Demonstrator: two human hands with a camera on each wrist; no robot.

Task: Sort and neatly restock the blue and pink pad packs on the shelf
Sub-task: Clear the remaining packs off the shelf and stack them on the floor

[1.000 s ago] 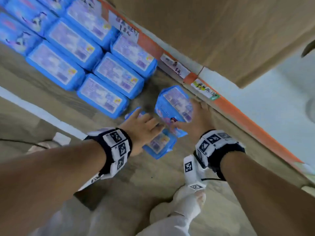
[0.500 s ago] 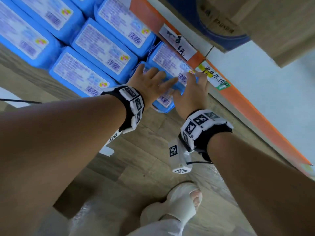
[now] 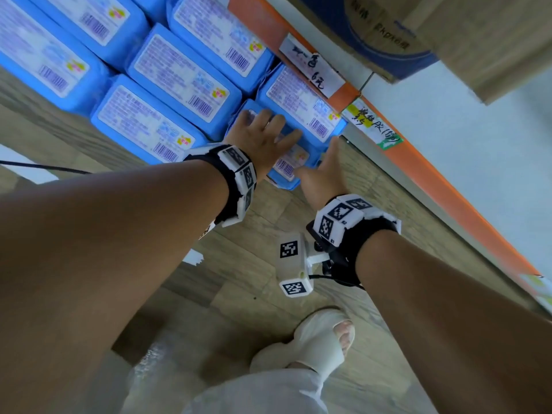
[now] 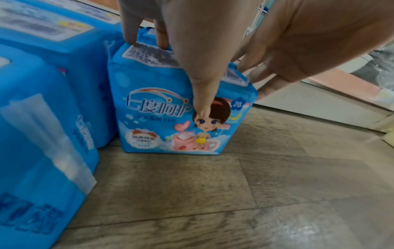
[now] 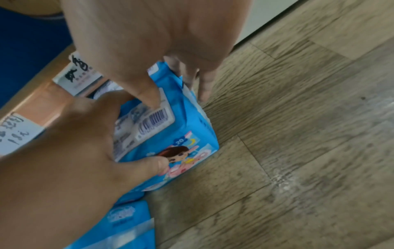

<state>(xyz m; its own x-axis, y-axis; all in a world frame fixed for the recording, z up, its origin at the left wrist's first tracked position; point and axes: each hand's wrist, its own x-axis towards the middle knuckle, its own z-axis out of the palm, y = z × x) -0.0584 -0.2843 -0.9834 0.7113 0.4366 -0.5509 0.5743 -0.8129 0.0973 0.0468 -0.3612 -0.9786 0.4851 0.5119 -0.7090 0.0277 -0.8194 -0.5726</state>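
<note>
Two hands are on one blue pad pack [image 4: 177, 118] that stands upright on the wood-grain surface [image 4: 255, 193] at the near right end of the block of blue packs [image 3: 167, 85]. The left hand [image 3: 263, 138] covers the pack's top: the fingers [image 4: 130, 30] reach over the far top edge and the thumb [image 4: 200, 94] lies down the printed front face, so the hand grips the pack from above. The right hand [image 3: 324, 174] is at the pack's right end; its thumb [image 5: 147, 91] presses the top label beside the barcode, and its fingers [image 5: 202, 84] extend down the right side, tips at the wood-grain surface. This hand holds the pack between thumb and fingers.

The held pack stands just beside the neighbouring blue packs on its left, with a narrow gap visible at the base. Directly behind it stands another blue pack [image 3: 301, 103], close to the orange shelf edge [image 3: 418, 162]. Handwritten price labels [image 3: 313, 67] are fixed to that edge. A cardboard box [image 3: 448, 31] sits above the edge. A foot in a white sandal [image 3: 322, 339] is visible below the arms.
</note>
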